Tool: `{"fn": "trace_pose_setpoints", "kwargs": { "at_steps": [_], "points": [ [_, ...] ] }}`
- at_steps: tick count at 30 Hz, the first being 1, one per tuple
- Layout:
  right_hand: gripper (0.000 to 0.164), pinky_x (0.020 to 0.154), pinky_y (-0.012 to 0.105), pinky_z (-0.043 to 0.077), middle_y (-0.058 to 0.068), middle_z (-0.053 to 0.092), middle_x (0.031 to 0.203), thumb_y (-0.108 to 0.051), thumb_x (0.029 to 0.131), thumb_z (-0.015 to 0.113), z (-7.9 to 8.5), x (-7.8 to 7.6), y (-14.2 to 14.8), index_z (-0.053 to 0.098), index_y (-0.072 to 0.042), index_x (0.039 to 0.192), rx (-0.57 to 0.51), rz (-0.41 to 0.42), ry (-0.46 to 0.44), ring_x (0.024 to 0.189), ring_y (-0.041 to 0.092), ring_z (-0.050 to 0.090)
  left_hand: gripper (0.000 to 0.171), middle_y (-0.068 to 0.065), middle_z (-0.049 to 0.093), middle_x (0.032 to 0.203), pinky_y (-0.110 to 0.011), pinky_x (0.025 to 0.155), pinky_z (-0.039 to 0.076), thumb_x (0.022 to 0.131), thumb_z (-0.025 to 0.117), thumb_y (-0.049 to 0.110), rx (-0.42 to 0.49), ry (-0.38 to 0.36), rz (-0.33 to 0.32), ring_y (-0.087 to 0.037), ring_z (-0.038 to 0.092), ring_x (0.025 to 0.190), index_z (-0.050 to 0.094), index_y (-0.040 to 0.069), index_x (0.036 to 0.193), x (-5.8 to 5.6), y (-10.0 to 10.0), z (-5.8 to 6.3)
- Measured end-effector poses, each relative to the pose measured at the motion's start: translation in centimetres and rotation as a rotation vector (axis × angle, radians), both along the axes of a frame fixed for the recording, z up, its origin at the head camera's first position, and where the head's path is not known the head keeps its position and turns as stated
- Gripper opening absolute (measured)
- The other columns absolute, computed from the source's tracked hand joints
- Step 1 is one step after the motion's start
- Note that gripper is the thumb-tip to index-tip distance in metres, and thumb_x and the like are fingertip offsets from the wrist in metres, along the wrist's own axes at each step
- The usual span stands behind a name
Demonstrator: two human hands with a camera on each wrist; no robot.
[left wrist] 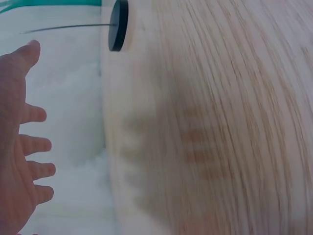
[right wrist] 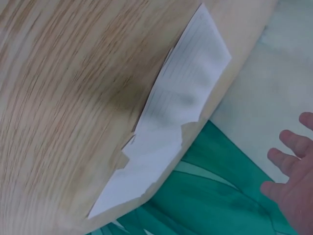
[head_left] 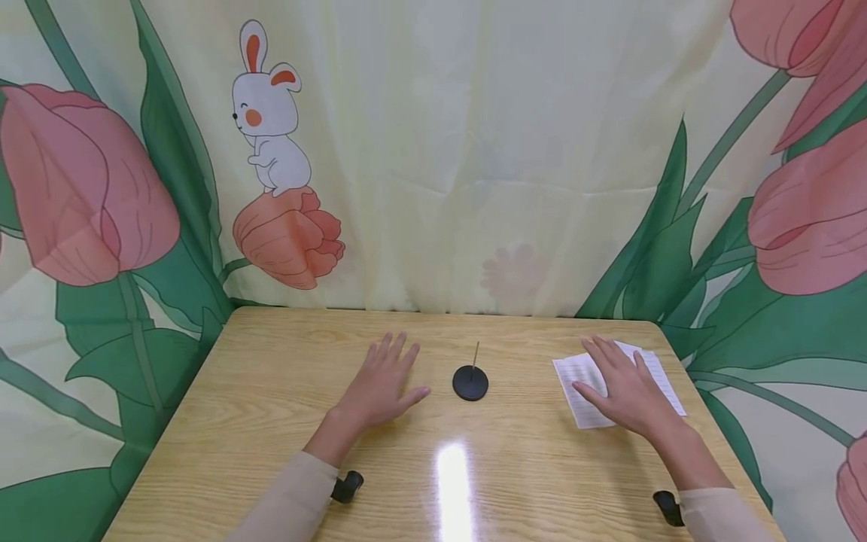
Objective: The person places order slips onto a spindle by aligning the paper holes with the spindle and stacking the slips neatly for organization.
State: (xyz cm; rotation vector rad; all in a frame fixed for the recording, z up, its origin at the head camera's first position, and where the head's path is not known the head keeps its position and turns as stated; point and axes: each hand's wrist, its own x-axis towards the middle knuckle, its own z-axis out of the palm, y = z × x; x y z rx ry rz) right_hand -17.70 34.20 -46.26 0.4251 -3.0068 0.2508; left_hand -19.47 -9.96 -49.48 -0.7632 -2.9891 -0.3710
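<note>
There are two grips (head_left: 381, 388) (head_left: 625, 388), one spike stand (head_left: 470, 382), one table (head_left: 271, 391) and at least two paper sheets (right wrist: 183, 78).

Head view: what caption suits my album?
Over a wooden table: left hand beside a spiked black disc, right hand above lined papers.

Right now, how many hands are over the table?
2: the left hand, to the left of the black spike stand, and the right hand, above the papers. No others show.

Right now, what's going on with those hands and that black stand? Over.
Left hand, right hand: fingers spread, holding nothing. Black stand: spike upright, standing between hands. Nothing seen between left hand and stand; papers lie by right hand.
</note>
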Motion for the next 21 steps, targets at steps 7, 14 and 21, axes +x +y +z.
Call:
{"fn": "trace_pose_setpoints", "kwargs": {
  "at_steps": [7,14,21],
  "points": [
    [0.083,0.113,0.079,0.017,0.031,0.034,0.160,-0.051,0.098,0.063,-0.2,0.5,1.6,0.035,-0.001,0.158,-0.007,-0.011,-0.040,0.146,0.053,0.031,0.084,-0.020,0.022,0.170,-0.062,0.124,0.021,0.102,0.045,0.066,0.008,-0.025,-0.024,-0.044,0.020,0.156,0.030,0.010,0.163,-0.2,2.0,-0.4],
    [0.080,0.113,0.079,0.017,0.030,0.037,0.159,-0.050,0.098,0.064,-0.4,0.1,2.3,0.038,-0.001,0.157,-0.019,-0.007,-0.031,0.145,0.050,0.033,0.083,-0.020,0.022,0.170,-0.061,0.124,0.021,0.103,0.043,0.066,0.018,-0.033,-0.029,-0.044,0.022,0.156,0.030,0.009,0.163,-0.5,2.8,-0.6],
    [0.079,0.111,0.079,0.022,0.032,0.041,0.156,-0.045,0.096,0.068,-1.2,-0.1,3.8,0.041,0.002,0.154,0.019,-0.021,-0.010,0.142,0.051,0.037,0.082,-0.019,0.024,0.169,-0.061,0.124,0.021,0.104,0.044,0.064,0.026,-0.062,-0.037,-0.041,0.021,0.157,0.031,0.008,0.162,-0.7,3.3,-1.3]
  ]
}}
